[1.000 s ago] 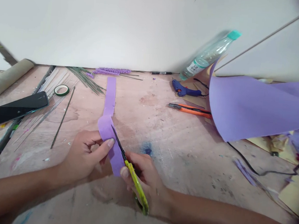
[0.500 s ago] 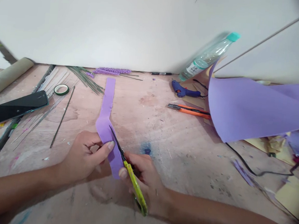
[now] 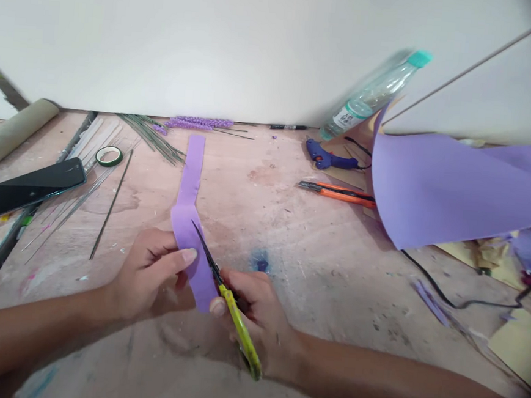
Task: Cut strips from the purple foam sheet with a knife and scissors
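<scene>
A long purple strip (image 3: 193,172), paper or thin foam, lies flat at its far end and bends up toward me at the near end. My left hand (image 3: 152,270) pinches its left edge, thumb on top and fingers underneath. My right hand (image 3: 255,324) grips a pair of scissors (image 3: 239,329) with yellow handles and dark blades. The blades point away and to the left over the strip's right edge, and look nearly closed. The right thumb is by the strip's near end; whether it presses on it I cannot tell.
At right stand a large curled purple sheet (image 3: 459,190), an orange utility knife (image 3: 339,194), a blue glue gun (image 3: 330,157) and a leaning bottle (image 3: 369,100). Leftward lie a phone (image 3: 31,187), green tape (image 3: 109,156), wires (image 3: 113,202) and a cardboard tube (image 3: 18,130). Purple flower stems (image 3: 200,123) lie along the wall.
My left thumb has shifted slightly left on the strip, and the strip's near part has moved a little left with it. The right hand and scissors have barely moved.
</scene>
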The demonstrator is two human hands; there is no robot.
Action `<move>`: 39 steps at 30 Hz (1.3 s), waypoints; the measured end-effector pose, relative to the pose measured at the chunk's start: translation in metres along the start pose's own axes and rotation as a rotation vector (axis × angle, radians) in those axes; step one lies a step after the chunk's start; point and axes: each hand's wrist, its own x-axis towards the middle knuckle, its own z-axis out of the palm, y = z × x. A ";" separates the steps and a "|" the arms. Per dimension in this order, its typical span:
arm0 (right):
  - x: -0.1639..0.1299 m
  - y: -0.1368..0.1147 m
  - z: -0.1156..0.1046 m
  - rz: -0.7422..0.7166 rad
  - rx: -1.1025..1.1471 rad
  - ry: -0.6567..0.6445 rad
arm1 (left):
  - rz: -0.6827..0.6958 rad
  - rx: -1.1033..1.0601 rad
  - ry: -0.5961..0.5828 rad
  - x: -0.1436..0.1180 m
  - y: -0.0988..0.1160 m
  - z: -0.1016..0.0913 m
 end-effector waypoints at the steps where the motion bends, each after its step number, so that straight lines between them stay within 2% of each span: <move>1: 0.000 0.001 0.000 -0.003 -0.002 -0.003 | -0.001 -0.021 0.004 0.002 0.001 -0.001; 7: -0.001 0.007 0.001 -0.001 -0.026 -0.011 | -0.007 -0.031 0.041 0.010 0.006 -0.003; 18: 0.001 0.000 0.001 0.037 0.066 -0.008 | 0.028 0.179 0.059 0.003 0.003 -0.004; 25: 0.001 0.002 0.000 -0.038 0.081 0.002 | 0.074 0.237 0.057 0.002 0.007 0.002; 33: 0.000 0.000 0.001 -0.008 0.017 0.008 | 0.082 0.224 0.047 -0.001 0.004 0.004; 39: 0.001 0.000 0.001 -0.032 0.083 -0.030 | 0.046 0.153 0.004 -0.002 0.000 0.003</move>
